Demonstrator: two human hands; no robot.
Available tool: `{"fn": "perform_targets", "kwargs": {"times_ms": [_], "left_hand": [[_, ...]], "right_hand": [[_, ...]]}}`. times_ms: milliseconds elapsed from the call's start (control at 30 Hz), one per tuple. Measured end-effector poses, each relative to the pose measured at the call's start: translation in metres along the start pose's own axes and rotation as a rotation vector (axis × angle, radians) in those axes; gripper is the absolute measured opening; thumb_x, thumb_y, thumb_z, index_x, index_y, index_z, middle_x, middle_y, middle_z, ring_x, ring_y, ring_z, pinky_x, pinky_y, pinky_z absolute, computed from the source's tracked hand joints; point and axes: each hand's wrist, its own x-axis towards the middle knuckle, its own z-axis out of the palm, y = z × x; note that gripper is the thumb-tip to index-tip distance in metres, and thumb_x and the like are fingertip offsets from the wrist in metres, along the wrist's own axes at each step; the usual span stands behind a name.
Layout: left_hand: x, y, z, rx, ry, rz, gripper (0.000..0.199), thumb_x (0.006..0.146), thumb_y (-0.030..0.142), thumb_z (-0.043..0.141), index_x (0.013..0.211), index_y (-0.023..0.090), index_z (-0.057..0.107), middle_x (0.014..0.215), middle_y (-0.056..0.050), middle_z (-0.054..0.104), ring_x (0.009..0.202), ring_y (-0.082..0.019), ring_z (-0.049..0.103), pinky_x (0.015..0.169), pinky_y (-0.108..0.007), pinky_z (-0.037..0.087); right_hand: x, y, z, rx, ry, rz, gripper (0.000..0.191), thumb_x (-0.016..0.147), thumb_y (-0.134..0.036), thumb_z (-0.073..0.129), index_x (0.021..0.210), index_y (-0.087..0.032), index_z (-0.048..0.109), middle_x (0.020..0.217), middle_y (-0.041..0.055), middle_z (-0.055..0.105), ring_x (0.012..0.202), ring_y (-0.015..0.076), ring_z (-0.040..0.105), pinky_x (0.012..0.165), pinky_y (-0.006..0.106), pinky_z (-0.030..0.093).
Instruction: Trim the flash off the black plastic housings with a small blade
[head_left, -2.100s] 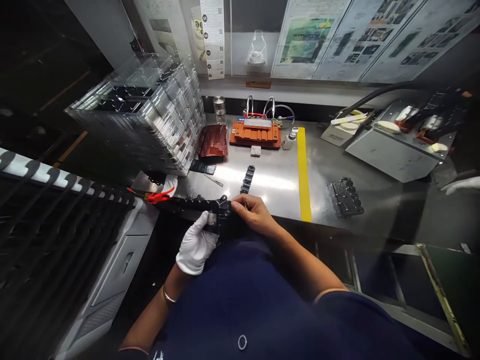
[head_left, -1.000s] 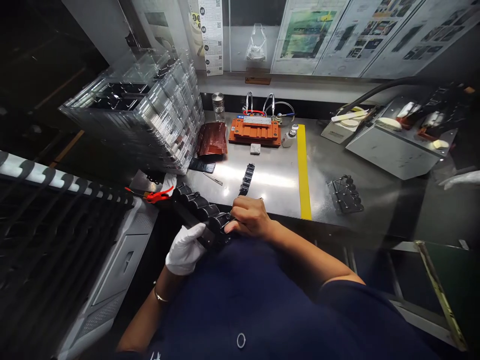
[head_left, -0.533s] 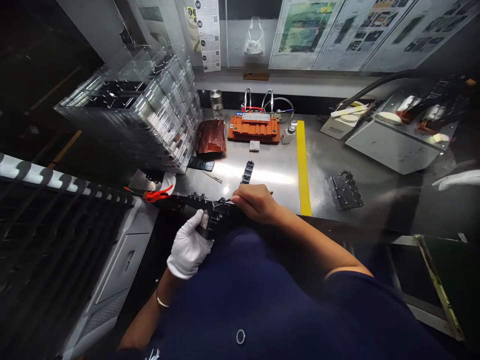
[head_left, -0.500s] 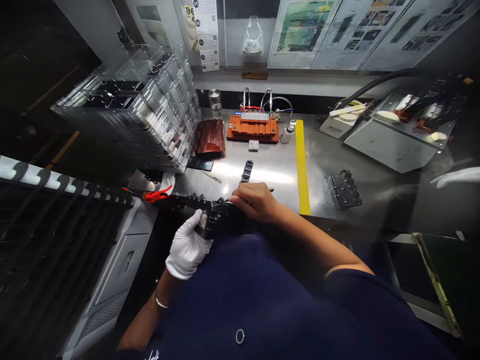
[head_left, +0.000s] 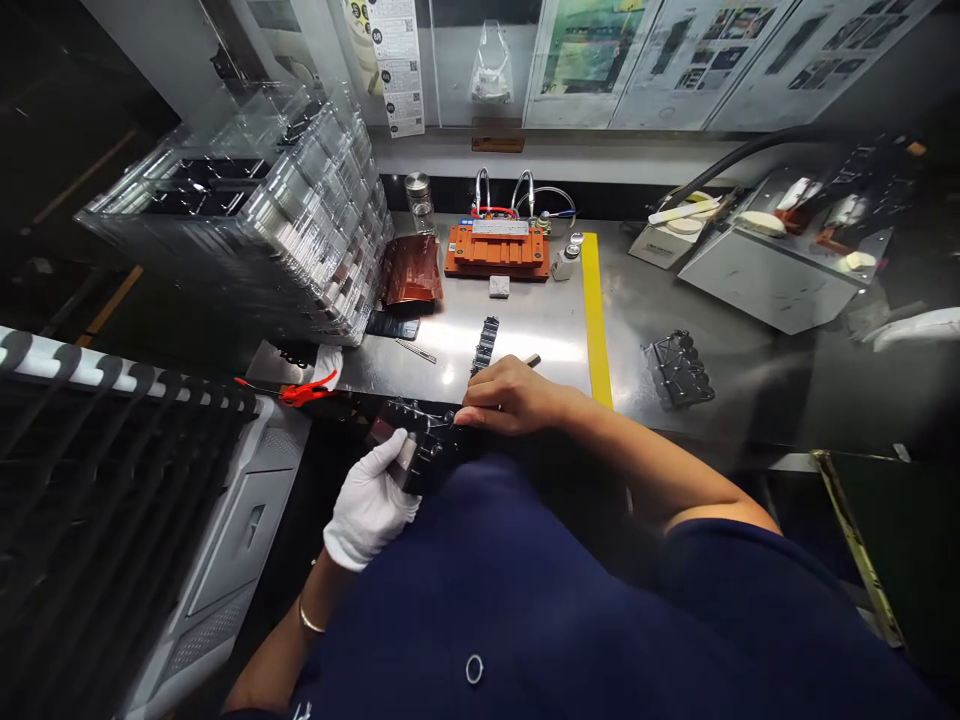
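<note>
My left hand (head_left: 369, 510), in a white glove, is closed around a black molded plastic part (head_left: 429, 440), with the thumb pressed on its flat face. The part is held in front of the bench's near edge. My bare right hand (head_left: 510, 395) has its fingers curled around a slim-handled tool (head_left: 533, 360). Only the handle's end shows past the knuckles; the working end is hidden, so its kind is unclear. The right fingertips are at the part's right edge. Just beyond this hand, a narrow black ribbed piece (head_left: 486, 340) lies on the metal bench (head_left: 547, 345).
An orange fixture (head_left: 497, 250) stands at the back, beside a small white bottle (head_left: 566, 262). Stacked clear trays (head_left: 315, 220) rise at left. Red-handled pliers (head_left: 307, 388) lie at the left edge. Another black molded part (head_left: 681, 370) sits right of the yellow tape (head_left: 595, 320).
My right hand has turned slightly, and more of the tool's handle shows beyond it. The black part has tilted a little in my left hand. The whole view has shifted slightly.
</note>
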Motion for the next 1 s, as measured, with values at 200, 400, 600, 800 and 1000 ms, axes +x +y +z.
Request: {"fn": "perform_targets", "kwargs": {"times_ms": [200,400,600,800,1000], "left_hand": [[0.004,-0.004,-0.003,0.011,0.01,-0.056,0.043,0.102,0.015,0.032,0.093,0.012,0.074,0.077,-0.007,0.078,0.074,-0.012,0.075,0.075,-0.017,0.059],[0.007,0.003,-0.003,0.003,0.016,0.061,0.048,0.102,0.014,0.031,0.082,0.014,0.075,0.076,-0.006,0.078,0.07,-0.012,0.075,0.073,-0.019,0.061],[0.008,0.014,-0.013,-0.051,-0.158,0.34,0.058,0.103,0.018,0.023,0.081,0.021,0.077,0.075,-0.003,0.079,0.069,-0.011,0.075,0.066,-0.019,0.061],[0.011,0.007,-0.017,-0.05,-0.246,0.374,0.055,0.103,0.018,0.022,0.096,0.024,0.076,0.083,-0.003,0.079,0.077,-0.01,0.075,0.075,-0.017,0.059],[0.01,0.0,-0.015,-0.053,-0.226,0.313,0.061,0.104,0.016,0.017,0.091,0.022,0.076,0.085,-0.002,0.08,0.077,-0.01,0.075,0.074,-0.019,0.059]], "right_hand": [[-0.008,0.0,-0.005,0.212,-0.099,0.066,0.052,0.098,-0.051,0.043,0.058,-0.019,0.053,0.054,-0.0006,0.048,0.05,0.0088,0.04,0.054,0.026,0.029],[-0.018,0.005,-0.015,0.573,-0.504,0.258,0.054,0.092,-0.057,0.05,0.068,-0.012,0.069,0.052,-0.0014,0.053,0.048,0.0069,0.042,0.048,0.021,0.031],[-0.01,0.0,0.021,0.543,0.315,0.56,0.06,0.088,-0.066,0.048,0.079,-0.012,0.073,0.06,-0.0001,0.053,0.058,0.0102,0.046,0.055,0.024,0.036],[0.015,-0.022,0.058,0.642,0.523,0.561,0.049,0.084,-0.063,0.057,0.076,-0.016,0.07,0.071,0.002,0.058,0.067,0.0124,0.051,0.063,0.026,0.042],[0.022,-0.042,0.081,0.74,0.598,0.629,0.052,0.084,-0.066,0.052,0.071,-0.017,0.059,0.064,-0.0005,0.052,0.061,0.0109,0.046,0.057,0.024,0.04]]}}
